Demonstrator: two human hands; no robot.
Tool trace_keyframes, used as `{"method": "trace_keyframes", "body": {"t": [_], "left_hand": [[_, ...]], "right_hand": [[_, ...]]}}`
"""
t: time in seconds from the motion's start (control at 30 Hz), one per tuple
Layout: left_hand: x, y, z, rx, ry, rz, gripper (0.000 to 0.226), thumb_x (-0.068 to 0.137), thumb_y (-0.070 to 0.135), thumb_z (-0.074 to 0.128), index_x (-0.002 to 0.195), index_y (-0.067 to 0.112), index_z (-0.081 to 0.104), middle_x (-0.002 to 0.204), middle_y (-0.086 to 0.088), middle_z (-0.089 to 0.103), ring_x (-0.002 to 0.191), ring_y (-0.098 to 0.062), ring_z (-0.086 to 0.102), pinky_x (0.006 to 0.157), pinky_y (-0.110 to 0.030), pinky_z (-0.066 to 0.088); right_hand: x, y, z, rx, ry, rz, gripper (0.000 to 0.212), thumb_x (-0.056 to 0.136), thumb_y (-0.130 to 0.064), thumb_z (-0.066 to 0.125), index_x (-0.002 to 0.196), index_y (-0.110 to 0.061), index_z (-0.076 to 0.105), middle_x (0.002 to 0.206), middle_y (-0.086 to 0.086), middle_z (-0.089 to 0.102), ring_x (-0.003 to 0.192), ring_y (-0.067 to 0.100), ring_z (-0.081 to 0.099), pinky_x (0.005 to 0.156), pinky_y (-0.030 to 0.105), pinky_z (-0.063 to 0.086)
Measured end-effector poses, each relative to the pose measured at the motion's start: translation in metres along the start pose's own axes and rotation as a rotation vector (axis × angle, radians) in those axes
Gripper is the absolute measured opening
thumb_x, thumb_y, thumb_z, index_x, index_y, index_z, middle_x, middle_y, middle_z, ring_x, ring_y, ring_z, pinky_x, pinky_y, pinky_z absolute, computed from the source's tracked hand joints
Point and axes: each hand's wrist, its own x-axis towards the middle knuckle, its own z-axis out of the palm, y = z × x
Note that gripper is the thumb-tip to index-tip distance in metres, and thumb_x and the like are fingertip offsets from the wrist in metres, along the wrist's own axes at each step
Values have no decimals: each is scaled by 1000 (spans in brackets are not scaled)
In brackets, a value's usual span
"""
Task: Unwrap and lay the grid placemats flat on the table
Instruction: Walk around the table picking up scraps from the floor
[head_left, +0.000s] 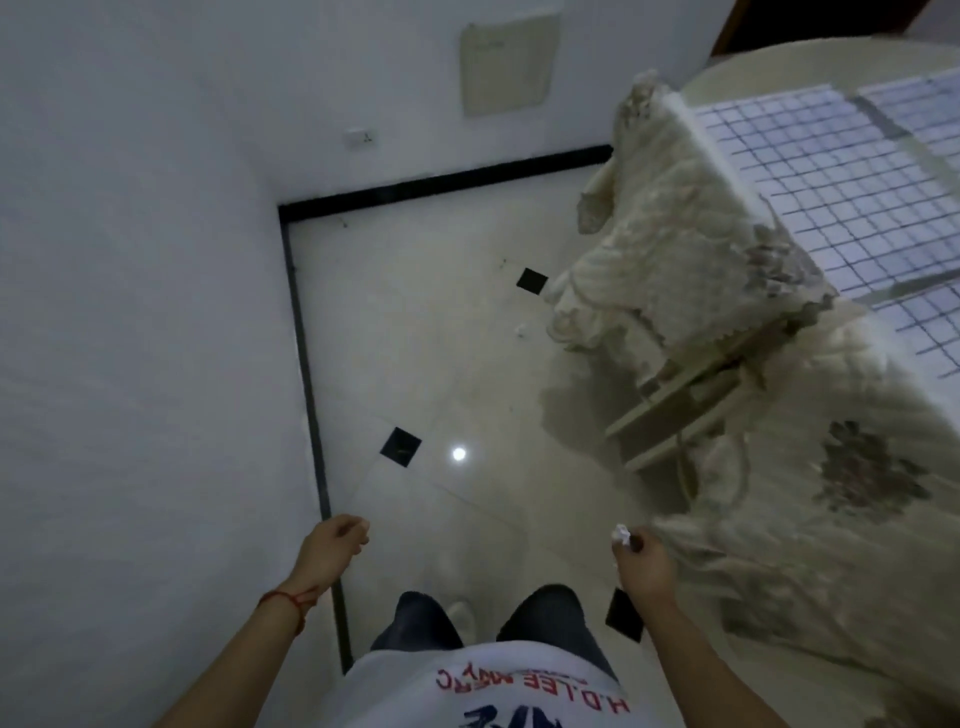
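Several white placemats with a dark grid lie flat on the table at the right: one (831, 197) near the table's edge, a second (930, 109) behind it, a third (930, 332) toward me. My left hand (335, 545) hangs over the floor by the wall, fingers loosely curled, holding nothing. My right hand (647, 569) is beside the hanging tablecloth and pinches a small white scrap (621, 532) at its fingertips; what the scrap is I cannot tell. Both hands are well away from the placemats.
A cream lace tablecloth (675, 249) drapes over the table's edge to the floor. A pale chair frame (675, 415) shows under it. White walls close in at left and back, above a glossy tiled floor (441, 338) with black insets. My legs stand below.
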Motion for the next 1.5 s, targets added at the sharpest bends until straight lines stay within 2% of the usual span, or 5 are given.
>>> {"method": "trace_keyframes", "body": {"t": [0.27,0.6,0.7,1.17,1.5], "left_hand": [[105,123,-33,-25,32,99,21,94,17,48,104,4,60,92,-10,61,82,-21,55,62,-21,41],[196,196,-101,-38,82,-91,27,94,16,48,110,-3,59,97,-14,60,85,-22,55,62,-23,42],[228,213,-126,-51,106,-133,27,94,14,48,112,-4,58,97,-15,61,85,-23,54,68,-27,42],[486,473,-252,238,-103,71,25,94,18,48,108,1,59,96,-13,60,85,-22,53,62,-22,41],[623,693,-167,494,-372,286,18,93,20,49,99,7,60,93,-11,61,82,-21,54,63,-23,42]], "right_hand": [[92,-83,39,-27,-84,25,30,91,-15,52,61,-12,51,69,10,54,73,23,54,69,27,37],[234,-278,85,-21,-187,-1,30,91,-9,51,85,19,61,91,35,63,89,39,61,65,24,31],[273,-341,101,-45,-197,-70,21,91,-12,51,88,7,61,89,25,64,89,34,60,69,27,35],[390,-476,173,71,69,184,31,90,-31,53,69,-9,57,70,14,61,71,31,59,71,35,46],[442,-512,178,293,307,465,37,90,-18,52,56,-5,46,56,14,44,56,20,40,50,26,24]]}}
